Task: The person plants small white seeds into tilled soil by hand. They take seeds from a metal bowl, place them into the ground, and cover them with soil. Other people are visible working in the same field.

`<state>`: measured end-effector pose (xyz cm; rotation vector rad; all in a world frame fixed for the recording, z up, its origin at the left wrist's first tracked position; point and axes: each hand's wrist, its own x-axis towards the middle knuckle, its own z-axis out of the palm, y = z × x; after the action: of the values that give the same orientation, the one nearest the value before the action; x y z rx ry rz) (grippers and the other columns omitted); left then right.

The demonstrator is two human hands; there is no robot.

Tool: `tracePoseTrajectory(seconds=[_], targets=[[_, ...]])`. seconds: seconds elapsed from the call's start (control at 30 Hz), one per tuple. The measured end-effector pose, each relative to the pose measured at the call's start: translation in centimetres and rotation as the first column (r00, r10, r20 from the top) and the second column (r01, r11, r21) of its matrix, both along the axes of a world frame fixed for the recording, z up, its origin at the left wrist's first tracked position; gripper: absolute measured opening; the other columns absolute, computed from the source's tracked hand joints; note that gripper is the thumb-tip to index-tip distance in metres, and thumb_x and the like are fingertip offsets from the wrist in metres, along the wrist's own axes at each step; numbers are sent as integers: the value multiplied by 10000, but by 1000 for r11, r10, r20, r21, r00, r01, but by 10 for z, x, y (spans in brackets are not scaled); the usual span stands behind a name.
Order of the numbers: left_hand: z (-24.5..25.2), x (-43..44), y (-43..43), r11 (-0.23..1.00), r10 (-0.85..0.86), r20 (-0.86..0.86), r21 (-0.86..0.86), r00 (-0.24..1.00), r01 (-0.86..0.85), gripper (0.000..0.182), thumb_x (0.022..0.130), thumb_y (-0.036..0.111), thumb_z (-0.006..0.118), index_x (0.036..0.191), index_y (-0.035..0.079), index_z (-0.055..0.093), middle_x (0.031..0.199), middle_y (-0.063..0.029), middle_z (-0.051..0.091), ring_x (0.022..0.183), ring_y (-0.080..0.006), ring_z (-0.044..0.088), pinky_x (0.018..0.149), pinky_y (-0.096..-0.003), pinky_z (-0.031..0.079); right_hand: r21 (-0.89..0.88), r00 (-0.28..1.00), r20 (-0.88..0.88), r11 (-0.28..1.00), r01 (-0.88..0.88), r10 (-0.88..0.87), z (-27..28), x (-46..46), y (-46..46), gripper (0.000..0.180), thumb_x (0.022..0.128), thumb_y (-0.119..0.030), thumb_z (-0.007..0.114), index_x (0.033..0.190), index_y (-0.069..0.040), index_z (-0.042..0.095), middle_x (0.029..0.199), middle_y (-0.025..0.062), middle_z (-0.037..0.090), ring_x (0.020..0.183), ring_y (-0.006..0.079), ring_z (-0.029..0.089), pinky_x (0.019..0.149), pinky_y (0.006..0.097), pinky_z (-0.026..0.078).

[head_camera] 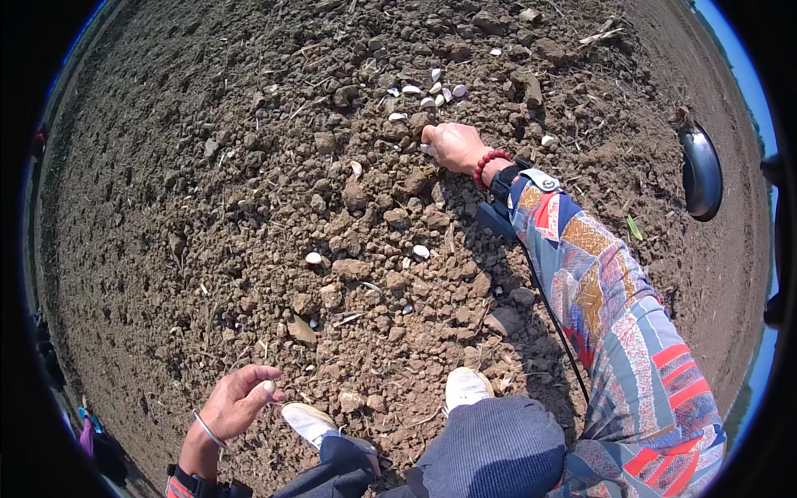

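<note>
My right hand reaches forward to the soil with its fingers bent together. Something pale shows at its fingertips, but whether it is a gripped clove or a nail is unclear. Just beyond lies a loose cluster of garlic cloves. Closer to me, single cloves rest apart on the soil, among them one clove left of centre and another clove to its right. My left hand hovers low at the left, thumb and fingers apart, with nothing visible between them.
Cloddy brown soil with bits of straw spreads all around. My white shoes stand at the near edge. A dark, shiny rounded object rests on the ground at far right. A black cable runs along my right sleeve.
</note>
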<state>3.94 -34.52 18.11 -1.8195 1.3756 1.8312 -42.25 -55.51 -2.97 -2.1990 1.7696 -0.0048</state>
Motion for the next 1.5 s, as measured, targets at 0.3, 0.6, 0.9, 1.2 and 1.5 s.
tracePoseTrajectory(seconds=[0.3,0.6,0.9,1.2,1.5], targets=[[-63,-10,-16,999,46,-116,-15,992,-48,360,1024,230,527,1269,-30,575,1063,-137,725,1010,-184,705,868,-311,542,-45,1000,-14,999,-5,5,8,9,14,197,910,-236,596,1052,-126,679,1007,146,706,970,342,687,828,466,541],[-103,-24,-23,993,116,-253,9,960,-118,369,1037,246,515,1299,-10,557,1067,-126,723,1039,-166,681,881,-309,539,-102,997,-70,995,22,-30,5,14,24,197,932,-294,598,985,-105,615,936,138,677,888,347,681,773,468,535],[-137,-31,4,846,503,-471,95,725,-525,494,1032,251,579,1443,24,425,1231,-129,631,1008,-150,650,832,-294,565,138,730,671,945,-298,132,56,163,116,187,891,-193,708,903,-34,608,795,76,617,735,197,647,662,336,535],[-150,-4,31,779,588,-440,85,678,-621,246,972,243,685,1099,35,649,916,-27,700,767,-84,660,672,-235,564,178,665,725,884,-433,179,46,253,189,184,899,-159,696,1022,-37,635,943,137,685,834,320,691,717,405,565],[-167,49,-33,581,379,-219,-699,899,-416,174,907,196,719,996,64,650,863,-33,705,725,-94,668,667,-256,545,177,632,775,967,-182,-22,39,276,187,230,916,-40,603,1146,-30,605,1002,141,699,917,289,714,788,372,579]])
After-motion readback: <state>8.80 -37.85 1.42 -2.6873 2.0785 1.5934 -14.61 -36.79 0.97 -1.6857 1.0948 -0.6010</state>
